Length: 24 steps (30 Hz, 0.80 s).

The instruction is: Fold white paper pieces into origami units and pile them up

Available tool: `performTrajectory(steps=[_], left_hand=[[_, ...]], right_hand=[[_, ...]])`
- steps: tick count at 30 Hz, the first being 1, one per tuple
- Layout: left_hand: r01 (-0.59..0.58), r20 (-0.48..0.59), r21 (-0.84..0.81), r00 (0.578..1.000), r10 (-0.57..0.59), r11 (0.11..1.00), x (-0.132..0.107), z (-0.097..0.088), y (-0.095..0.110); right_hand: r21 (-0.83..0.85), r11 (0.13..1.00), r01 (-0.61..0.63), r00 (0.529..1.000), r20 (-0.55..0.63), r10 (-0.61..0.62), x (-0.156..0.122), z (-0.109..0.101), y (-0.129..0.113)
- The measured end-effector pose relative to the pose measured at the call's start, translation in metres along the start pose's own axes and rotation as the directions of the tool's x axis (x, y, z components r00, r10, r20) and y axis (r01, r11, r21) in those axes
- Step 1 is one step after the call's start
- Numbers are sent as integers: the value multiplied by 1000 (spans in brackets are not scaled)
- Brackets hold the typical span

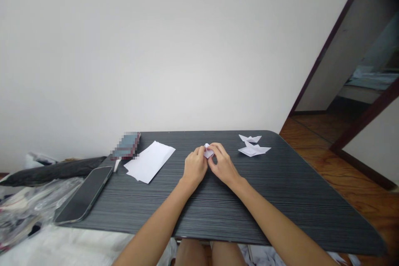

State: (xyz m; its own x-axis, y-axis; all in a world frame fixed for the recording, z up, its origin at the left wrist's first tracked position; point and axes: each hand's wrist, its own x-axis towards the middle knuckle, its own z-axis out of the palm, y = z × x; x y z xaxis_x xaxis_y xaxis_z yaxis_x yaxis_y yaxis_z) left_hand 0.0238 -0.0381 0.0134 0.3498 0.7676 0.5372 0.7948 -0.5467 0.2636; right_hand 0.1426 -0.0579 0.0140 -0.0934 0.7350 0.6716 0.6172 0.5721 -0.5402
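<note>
Folded paper [208, 153] is sitting between both hands, near the middle of the table's [311, 203] far edge. The left hand [195, 163] is gripping its left side, fingers curled in; the right hand [223, 163] is pinching its right side. Two paper boats [255, 150] are lying near the far right corner, white sheets [152, 161] toward the far left.

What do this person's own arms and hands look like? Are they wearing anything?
The left forearm and right forearm are bare, tapering towards the wrists, with no sleeves, watch or bracelet in view. The left hand and right hand are ungloved; I can't make out any rings.
</note>
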Motion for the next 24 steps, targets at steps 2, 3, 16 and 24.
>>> performTrajectory(steps=[2, 3, 16, 24], left_hand=[[-7, -6, 30, 1000, 7, 1000, 0, 1, 1], [-11, -12, 32, 1000, 11, 999, 0, 2, 2], [-290, 65, -429, 935, 350, 856, 5, -18, -25], [-303, 86, -444, 923, 376, 844, 4, -12, -30]], right_hand=[[-9, 1000, -14, 1000, -13, 14, 0, 2, -2], [-11, 1000, -18, 1000, -20, 17, 0, 2, -2], [186, 982, 31, 978, 199, -69, 2, -25, 24], [226, 974, -2, 958, 279, -63, 2, -29, 26]])
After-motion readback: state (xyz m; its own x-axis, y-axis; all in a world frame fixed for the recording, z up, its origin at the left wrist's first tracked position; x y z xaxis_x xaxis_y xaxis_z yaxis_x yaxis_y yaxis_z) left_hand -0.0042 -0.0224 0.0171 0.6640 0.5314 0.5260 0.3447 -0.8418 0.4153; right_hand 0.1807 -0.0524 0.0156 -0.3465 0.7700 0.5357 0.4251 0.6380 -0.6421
